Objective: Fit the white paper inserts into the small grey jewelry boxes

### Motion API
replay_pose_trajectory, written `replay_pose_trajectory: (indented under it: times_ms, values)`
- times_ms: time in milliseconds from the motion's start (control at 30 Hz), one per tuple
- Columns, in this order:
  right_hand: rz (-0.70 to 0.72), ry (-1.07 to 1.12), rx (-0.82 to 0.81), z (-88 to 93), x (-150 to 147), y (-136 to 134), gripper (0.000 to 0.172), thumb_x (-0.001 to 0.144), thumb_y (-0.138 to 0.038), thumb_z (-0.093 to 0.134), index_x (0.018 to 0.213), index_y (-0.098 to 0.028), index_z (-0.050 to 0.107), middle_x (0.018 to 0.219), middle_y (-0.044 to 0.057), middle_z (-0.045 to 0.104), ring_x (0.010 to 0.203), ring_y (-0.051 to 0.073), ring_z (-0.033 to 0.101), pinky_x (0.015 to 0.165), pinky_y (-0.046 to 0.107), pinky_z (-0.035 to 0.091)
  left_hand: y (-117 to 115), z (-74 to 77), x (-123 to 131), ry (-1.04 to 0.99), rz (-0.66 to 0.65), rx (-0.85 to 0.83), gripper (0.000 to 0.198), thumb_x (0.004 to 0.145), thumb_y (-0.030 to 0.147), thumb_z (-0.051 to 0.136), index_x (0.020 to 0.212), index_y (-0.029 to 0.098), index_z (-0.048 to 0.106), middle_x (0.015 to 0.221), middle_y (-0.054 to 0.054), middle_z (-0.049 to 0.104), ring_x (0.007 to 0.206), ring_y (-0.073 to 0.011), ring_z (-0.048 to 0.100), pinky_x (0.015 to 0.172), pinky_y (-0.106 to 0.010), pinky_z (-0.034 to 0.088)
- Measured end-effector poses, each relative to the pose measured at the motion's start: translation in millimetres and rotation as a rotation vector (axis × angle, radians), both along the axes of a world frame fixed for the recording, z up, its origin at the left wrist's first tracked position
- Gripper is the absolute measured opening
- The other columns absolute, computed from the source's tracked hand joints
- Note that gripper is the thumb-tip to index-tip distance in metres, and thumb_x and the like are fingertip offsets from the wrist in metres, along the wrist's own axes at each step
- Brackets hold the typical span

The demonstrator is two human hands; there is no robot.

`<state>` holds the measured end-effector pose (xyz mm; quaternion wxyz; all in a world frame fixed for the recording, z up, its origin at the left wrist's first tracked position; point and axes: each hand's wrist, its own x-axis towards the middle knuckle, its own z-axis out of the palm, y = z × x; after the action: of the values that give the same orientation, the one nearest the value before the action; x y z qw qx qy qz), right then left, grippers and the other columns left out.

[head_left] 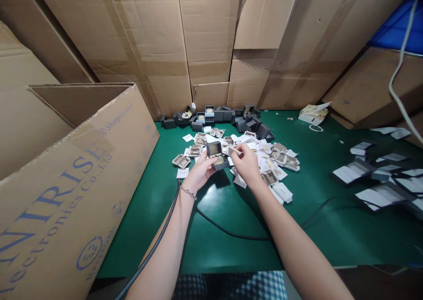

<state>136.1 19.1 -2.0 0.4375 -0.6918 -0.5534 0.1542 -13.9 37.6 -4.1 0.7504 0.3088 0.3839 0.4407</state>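
My left hand (201, 173) is closed around a small dark hinged box (222, 163), whose lid stands raised and whose inside looks pale brown. Close by on the right, my right hand (243, 160) pinches a small, light-coloured flat piece (234, 150) just beside the box; its exact kind is too small to make out. Behind and under both hands spreads a pile of white cards (261, 159) mixed with beige box inserts (181, 161). Farther back lies a row of dark small boxes (224, 114), some with lids up.
A large open carton (82, 168) stands on the left of the green table (231, 256). White and grey folded pieces (380, 176) lie at right. A black cable (228, 232) crosses the table and my left forearm. Stacked cartons (142, 40) wall off the back.
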Motion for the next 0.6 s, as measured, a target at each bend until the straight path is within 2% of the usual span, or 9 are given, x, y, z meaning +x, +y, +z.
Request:
replay_pose_trajectory:
  times_ms: [100,167,333,433,600]
  values:
    - [0.074,0.179,0.12,-4.1,-2,1,0.004,0.073,-0.024,0.047,0.075,-0.021,0.048,0.075,0.0,0.06,0.065,0.013,0.054,0.064,0.025,0.044,-1,0.6,0,0.008,-0.053,0.027,0.04,0.073,0.008,0.066,0.111,0.019,0.062,0.09,-0.007,0.069,0.064,-0.0105,0.063,0.058,-0.02,0.05]
    - [0.139,0.176,0.211,-6.7,-2,1,0.001,0.073,-0.022,0.047,0.074,-0.021,0.046,0.084,0.003,0.062,0.076,0.015,0.057,0.071,0.027,0.046,-2,-0.7,0,0.029,-0.066,0.052,0.037,0.072,0.008,0.067,0.107,0.018,0.064,0.093,-0.008,0.068,0.066,-0.0108,0.063,0.059,-0.02,0.049]
    - [0.266,-0.099,0.341,-10.3,-4,-3,0.011,0.072,-0.012,0.043,0.069,-0.022,0.041,0.087,0.005,0.06,0.087,0.017,0.057,0.08,0.029,0.044,0,-7.5,1,0.128,-0.039,0.13,0.039,0.07,0.01,0.066,0.108,0.019,0.063,0.098,-0.009,0.068,0.074,-0.0143,0.064,0.063,-0.023,0.051]
    - [0.322,-0.289,0.304,-12.0,-4,-4,0.014,0.073,-0.009,0.04,0.071,-0.022,0.045,0.089,0.007,0.059,0.087,0.018,0.055,0.078,0.028,0.043,0,-7.8,3,0.183,-0.076,0.195,0.043,0.07,0.01,0.063,0.112,0.021,0.061,0.094,-0.008,0.068,0.072,-0.0145,0.064,0.062,-0.024,0.051]
    - [0.311,-0.52,0.229,-12.6,-3,-5,0.023,0.078,-0.007,0.038,0.081,-0.019,0.057,0.088,0.008,0.061,0.084,0.019,0.054,0.074,0.027,0.042,-4,-2.4,5,0.229,-0.078,0.221,0.052,0.067,0.004,0.06,0.116,0.021,0.06,0.073,-0.003,0.064,0.059,-0.0121,0.059,0.055,-0.021,0.048]
